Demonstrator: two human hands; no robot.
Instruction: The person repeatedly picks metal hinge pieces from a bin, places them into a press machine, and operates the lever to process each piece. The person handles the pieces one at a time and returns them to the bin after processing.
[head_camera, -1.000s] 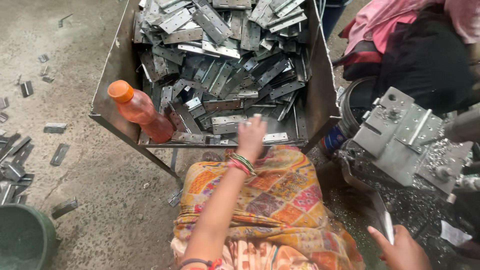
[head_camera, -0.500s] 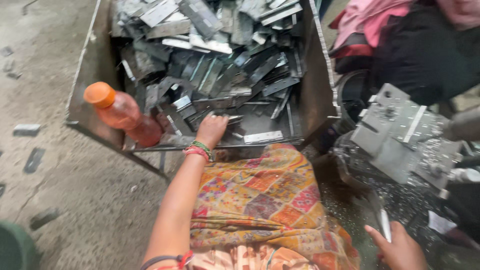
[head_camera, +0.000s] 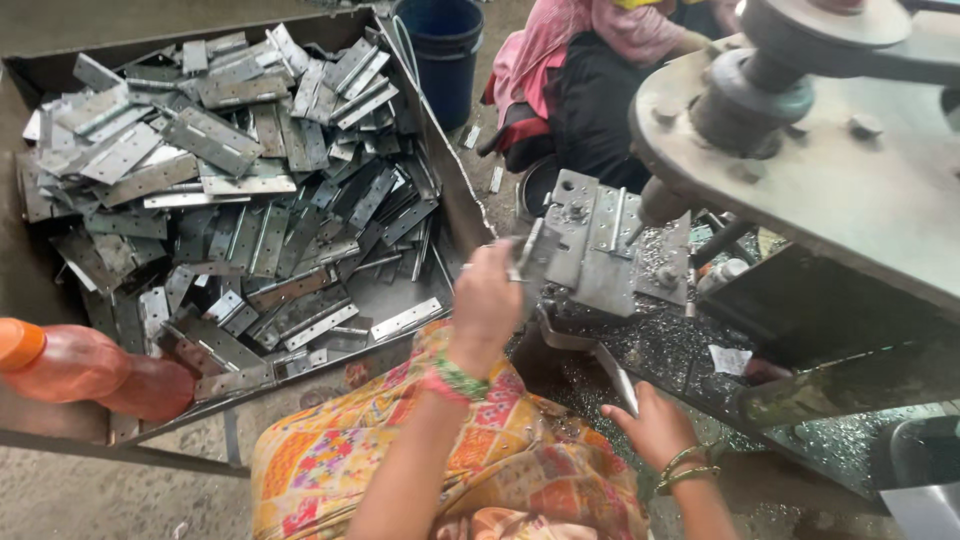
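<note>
My left hand (head_camera: 487, 302) is raised beside the grey metal fixture (head_camera: 605, 245) of a press machine and grips a flat metal hinge piece (head_camera: 526, 252) at the fixture's left edge. My right hand (head_camera: 655, 424) rests lower, fingers curled around a thin metal lever (head_camera: 615, 375) below the fixture. A large metal bin (head_camera: 455, 195) on my left is filled with several grey hinge plates (head_camera: 215, 140). My lap is covered by orange patterned cloth (head_camera: 450, 460).
An orange plastic bottle (head_camera: 90, 370) lies on the bin's near left corner. The machine's big round plate (head_camera: 800, 170) overhangs at the right. Another person in pink and black (head_camera: 590, 70) sits beyond the fixture, near a blue bucket (head_camera: 440, 50). Metal shavings (head_camera: 680, 340) cover the machine bed.
My left hand left the bin with a hinge piece and swung right to the fixture. The view turned right toward the machine. My right hand moved up to the lever.
</note>
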